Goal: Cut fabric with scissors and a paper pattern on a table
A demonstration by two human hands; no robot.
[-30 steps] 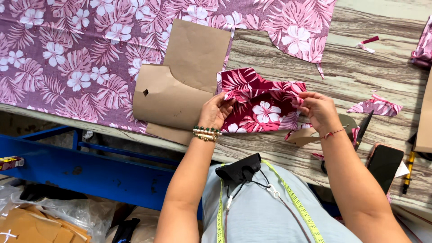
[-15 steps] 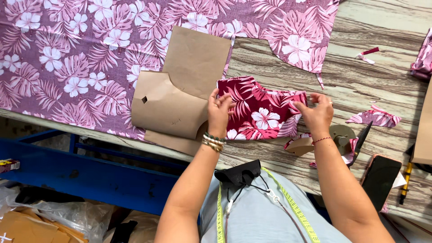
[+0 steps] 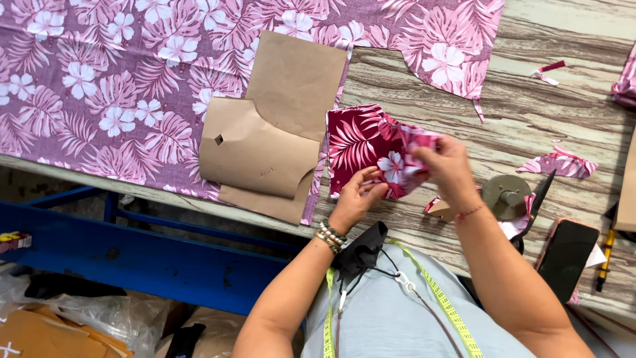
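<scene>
Overhead view of a wood-grain cutting table (image 3: 530, 113) whose near edge is running diagonally from the left border down toward the lower right. A small dark red floral fabric piece (image 3: 361, 146) is lying close to that near edge, just right of two overlapping brown paper patterns (image 3: 265, 149), which are resting partly on a large purple floral cloth (image 3: 99, 86) that is covering the table's left half. Bare tabletop is lying open beyond the red piece, up to the cloth's cut edge. The left hand (image 3: 361, 195) is reaching up from below, wrist bent, fingers pinching the piece's lower edge. The right hand (image 3: 447, 166) is coming in from the right, its fingers closed on the piece's right corner and folding it up off the table. To the right, near this hand, a round metal weight (image 3: 505, 195), black scissors (image 3: 533, 205) and a dark phone (image 3: 564, 255) are crowding the table.
</scene>
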